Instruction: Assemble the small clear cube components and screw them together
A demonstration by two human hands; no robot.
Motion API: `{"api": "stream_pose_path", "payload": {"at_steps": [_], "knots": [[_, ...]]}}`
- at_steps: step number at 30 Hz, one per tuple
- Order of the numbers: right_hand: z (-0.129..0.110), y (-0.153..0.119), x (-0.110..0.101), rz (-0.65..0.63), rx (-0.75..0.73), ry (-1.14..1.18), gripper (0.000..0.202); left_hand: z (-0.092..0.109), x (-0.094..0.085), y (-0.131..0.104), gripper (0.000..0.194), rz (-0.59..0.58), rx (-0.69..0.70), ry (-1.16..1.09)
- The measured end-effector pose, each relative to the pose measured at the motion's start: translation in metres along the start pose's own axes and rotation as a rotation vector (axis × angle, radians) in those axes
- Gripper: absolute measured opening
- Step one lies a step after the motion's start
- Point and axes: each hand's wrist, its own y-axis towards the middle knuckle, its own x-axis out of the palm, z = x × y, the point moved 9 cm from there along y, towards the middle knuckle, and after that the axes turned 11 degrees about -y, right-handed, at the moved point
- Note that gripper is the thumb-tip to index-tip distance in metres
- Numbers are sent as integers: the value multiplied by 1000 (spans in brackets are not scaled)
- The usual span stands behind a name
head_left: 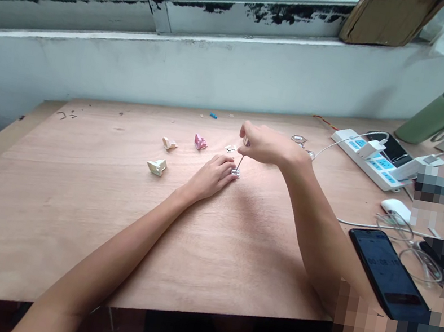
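My right hand (271, 145) is closed around the handle of a thin screwdriver (240, 163), held upright with its shaft pointing down. The tip meets a small whitish part (235, 173) lying on the table; its exact kind is too small to make out. From the left, my left hand (212, 177) pins that part against the wood with its fingertips. Just behind them lie some tiny light pieces (230, 148). A pink block-like piece (200, 142), a peach one (169, 143) and a cream one (157, 166) stand left of my hands.
A blue bit (213, 115) lies near the wall. On the right are a power strip (371, 161) with chargers, a white mouse (396, 210), tangled cables, a phone (389, 275) and a leaning green bottle (442, 110). The wooden table's (66, 219) front edge runs below my forearms.
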Motion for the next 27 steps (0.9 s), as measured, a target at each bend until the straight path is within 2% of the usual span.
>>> {"api": "stream_pose_path", "payload": {"at_steps": [3,8,13,17,23,27], "knots": [[0,2,3,-48,-24,33,39,0,0,0,24,-2,-1,4],[-9,2,0,-26,-36,1,41,2,0,0,24,-2,14,12],[-1,-2,-1,-38,20,-20,30,1,0,0,24,0,1,13],[4,-3,-3,-61,9,40,37,1,0,0,23,-2,1,14],[-1,-2,3,-135,-33,100,43,3,0,0,24,-5,2,11],[-3,2,-2,-52,-27,39,49,3,1,0,24,-5,2,12]]}}
